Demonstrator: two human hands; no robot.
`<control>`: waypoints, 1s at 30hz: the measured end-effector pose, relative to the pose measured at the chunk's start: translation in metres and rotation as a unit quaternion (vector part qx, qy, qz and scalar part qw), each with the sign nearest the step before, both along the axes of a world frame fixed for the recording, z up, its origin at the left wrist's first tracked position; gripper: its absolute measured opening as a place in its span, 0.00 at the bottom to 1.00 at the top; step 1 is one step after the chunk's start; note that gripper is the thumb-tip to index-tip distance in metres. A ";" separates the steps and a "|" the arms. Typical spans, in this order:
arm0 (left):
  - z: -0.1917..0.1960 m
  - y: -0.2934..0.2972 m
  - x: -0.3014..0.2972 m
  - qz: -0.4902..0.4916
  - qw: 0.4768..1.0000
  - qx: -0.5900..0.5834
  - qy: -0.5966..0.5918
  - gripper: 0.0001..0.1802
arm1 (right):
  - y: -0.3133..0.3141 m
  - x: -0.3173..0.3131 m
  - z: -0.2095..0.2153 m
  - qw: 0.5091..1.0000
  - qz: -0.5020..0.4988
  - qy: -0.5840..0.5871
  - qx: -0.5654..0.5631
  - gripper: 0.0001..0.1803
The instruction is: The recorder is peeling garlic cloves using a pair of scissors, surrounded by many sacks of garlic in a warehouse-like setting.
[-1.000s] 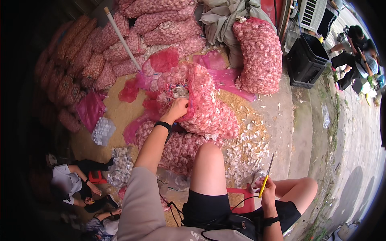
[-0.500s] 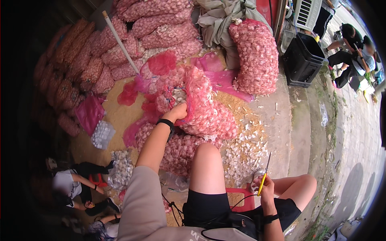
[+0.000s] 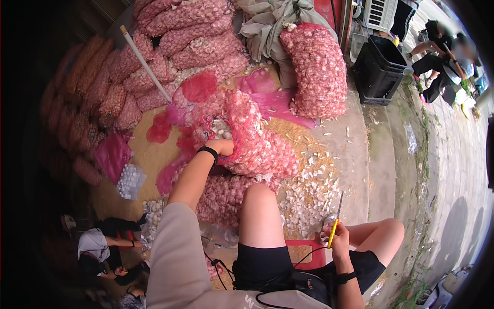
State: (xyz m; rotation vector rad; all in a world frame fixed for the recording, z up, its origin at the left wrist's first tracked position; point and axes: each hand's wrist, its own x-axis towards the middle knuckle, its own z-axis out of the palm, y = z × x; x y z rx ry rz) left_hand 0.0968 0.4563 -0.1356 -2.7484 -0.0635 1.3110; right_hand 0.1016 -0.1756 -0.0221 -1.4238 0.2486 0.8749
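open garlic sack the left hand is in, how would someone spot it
Start at the wall of stacked pink mesh sacks at the top, then drop to the heap in front of the raised knee. The open garlic sack lies there slumped, with the left hand in its loose mouth; unlike the sacks behind, it is untied.

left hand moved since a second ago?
Yes. The left hand has gone deeper into the open pink mesh sack of garlic, judged against the white pole; its fingers are now hidden inside.
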 end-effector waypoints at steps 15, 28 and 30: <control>0.129 -0.064 0.035 0.135 0.986 0.056 0.078 0.23 | 0.002 0.003 -0.002 1.000 0.003 -0.007 0.005 0.13; 0.089 -0.021 0.015 0.122 0.987 0.034 -0.101 0.15 | -0.001 0.002 -0.007 1.000 0.007 0.015 0.003 0.08; 0.100 -0.026 0.009 0.131 0.985 0.031 -0.112 0.15 | -0.001 0.002 -0.010 1.000 0.000 0.012 0.001 0.08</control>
